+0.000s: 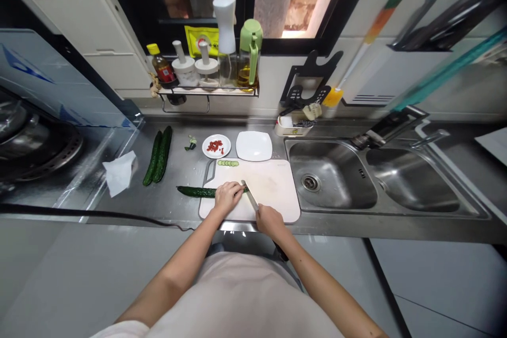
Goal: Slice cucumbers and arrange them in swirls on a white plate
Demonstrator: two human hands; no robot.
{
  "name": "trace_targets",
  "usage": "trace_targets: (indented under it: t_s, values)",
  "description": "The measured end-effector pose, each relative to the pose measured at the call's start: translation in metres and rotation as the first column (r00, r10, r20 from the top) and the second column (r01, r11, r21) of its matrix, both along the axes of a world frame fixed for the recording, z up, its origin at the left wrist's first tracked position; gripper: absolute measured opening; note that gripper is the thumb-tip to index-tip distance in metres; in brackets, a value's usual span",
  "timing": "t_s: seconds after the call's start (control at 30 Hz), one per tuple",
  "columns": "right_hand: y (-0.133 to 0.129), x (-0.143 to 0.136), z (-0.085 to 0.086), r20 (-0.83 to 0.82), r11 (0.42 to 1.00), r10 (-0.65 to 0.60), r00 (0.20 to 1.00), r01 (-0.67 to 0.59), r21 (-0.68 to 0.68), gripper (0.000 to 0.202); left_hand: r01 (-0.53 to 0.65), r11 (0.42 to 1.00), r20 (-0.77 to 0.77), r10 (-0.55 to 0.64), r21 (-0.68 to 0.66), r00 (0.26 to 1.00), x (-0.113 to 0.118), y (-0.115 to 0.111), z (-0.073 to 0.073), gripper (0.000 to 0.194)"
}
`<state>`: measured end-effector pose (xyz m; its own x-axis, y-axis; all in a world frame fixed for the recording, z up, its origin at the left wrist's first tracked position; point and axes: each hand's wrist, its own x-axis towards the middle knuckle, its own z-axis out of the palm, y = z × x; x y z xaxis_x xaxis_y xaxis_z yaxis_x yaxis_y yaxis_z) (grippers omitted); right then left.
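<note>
A long dark green cucumber [196, 191] lies across the left part of the white cutting board [277, 185], its left end sticking out past the board's edge. My left hand [228, 196] is closed over the cucumber near its right end. In my right hand [270, 220] is a knife [251, 196], gripped by the handle, with its blade at the cucumber's right end beside my left fingertips. Whether the blade has entered the cucumber cannot be made out. A row of thin cucumber slices [228, 163] rests at the board's upper left.
Behind the board stand a plate of chopped red pieces [216, 146] and a white square plate [254, 146]. Two whole cucumbers [158, 156] and a paper towel [120, 173] lie left. Green scraps [190, 142] sit nearby. A double sink [332, 177] is right; a condiment rack [209, 92] hangs behind.
</note>
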<state>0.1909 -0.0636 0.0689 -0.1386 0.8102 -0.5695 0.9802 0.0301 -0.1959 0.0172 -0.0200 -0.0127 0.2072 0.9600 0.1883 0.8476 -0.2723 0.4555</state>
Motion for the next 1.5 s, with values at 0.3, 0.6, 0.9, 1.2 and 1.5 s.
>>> trace_targets:
  t_s: [0.3, 0.6, 0.9, 1.2, 1.5]
  values:
    - [0.007, -0.006, -0.001, -0.006, 1.0, 0.006, 1.0, -0.006, 0.02, 0.032, 0.008, 1.0, 0.0, -0.008, 0.0, 1.0, 0.0, -0.001, 0.003, 0.022]
    - [0.013, -0.01, -0.006, -0.004, 1.0, -0.004, 1.0, 0.004, 0.014, 0.031, 0.008, 1.0, -0.001, -0.008, -0.01, 1.0, 0.001, 0.0, 0.004, 0.022]
    - [0.016, -0.014, -0.011, -0.023, 0.999, -0.029, 0.999, 0.03, 0.039, 0.032, -0.005, 0.999, 0.006, 0.005, -0.034, 1.0, 0.002, -0.002, 0.01, 0.022]
    - [0.003, -0.007, -0.01, 0.001, 0.999, -0.03, 1.0, 0.03, 0.03, 0.031, -0.011, 0.999, 0.011, 0.011, -0.032, 1.0, 0.003, -0.003, 0.01, 0.021]
    - [-0.014, 0.001, -0.015, 0.005, 0.998, -0.032, 0.999, 0.031, 0.051, 0.032, -0.013, 0.999, 0.022, 0.014, -0.051, 1.0, 0.003, -0.002, 0.013, 0.021]
